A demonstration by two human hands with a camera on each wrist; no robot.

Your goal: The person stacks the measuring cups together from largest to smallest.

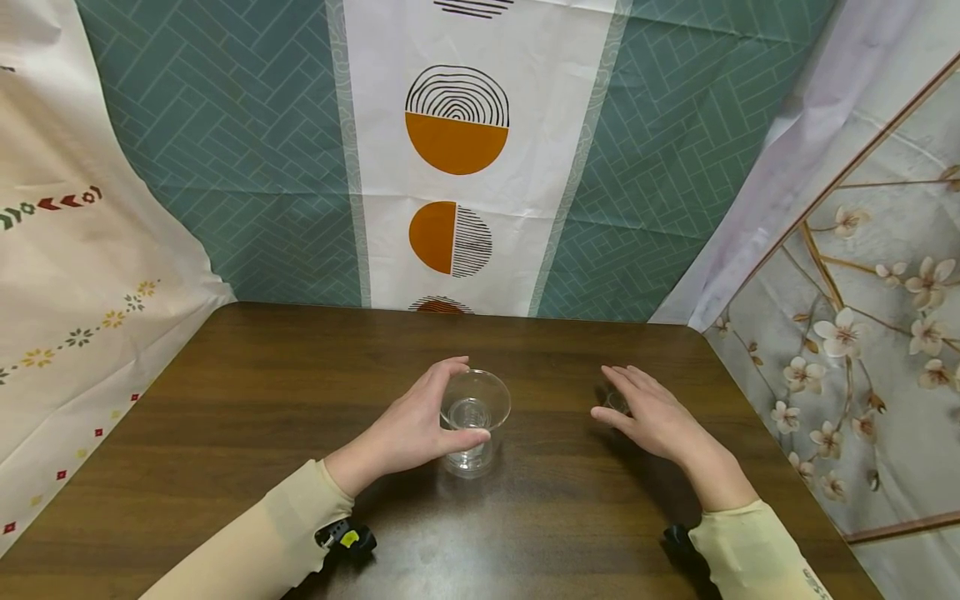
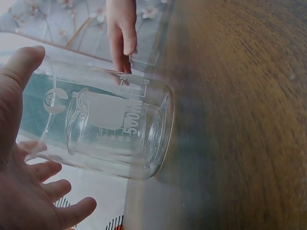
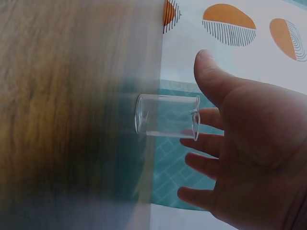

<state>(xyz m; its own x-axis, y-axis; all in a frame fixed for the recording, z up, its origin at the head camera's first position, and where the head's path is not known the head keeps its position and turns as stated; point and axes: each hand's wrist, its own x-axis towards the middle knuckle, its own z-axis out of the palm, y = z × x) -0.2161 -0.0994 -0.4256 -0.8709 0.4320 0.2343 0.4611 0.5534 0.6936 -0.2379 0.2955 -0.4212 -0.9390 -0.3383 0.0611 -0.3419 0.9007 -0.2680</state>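
Note:
A large clear glass beaker with white markings stands upright on the brown table, a smaller beaker nested inside it. My left hand forms a wide C around the large beaker's upper part. Its thumb lies right at the rim, and the other fingers are spread along the far side. Farther right, another small clear beaker stands upright. My right hand is beside it with thumb raised and fingers spread; fingertips overlap its rim in the right wrist view. In the head view, that hand partly hides this beaker.
The dark wooden table ends at a patterned teal and white cloth behind. A cream cloth hangs at the left and a floral cloth at the right. Dark straps with devices sit on both wrists.

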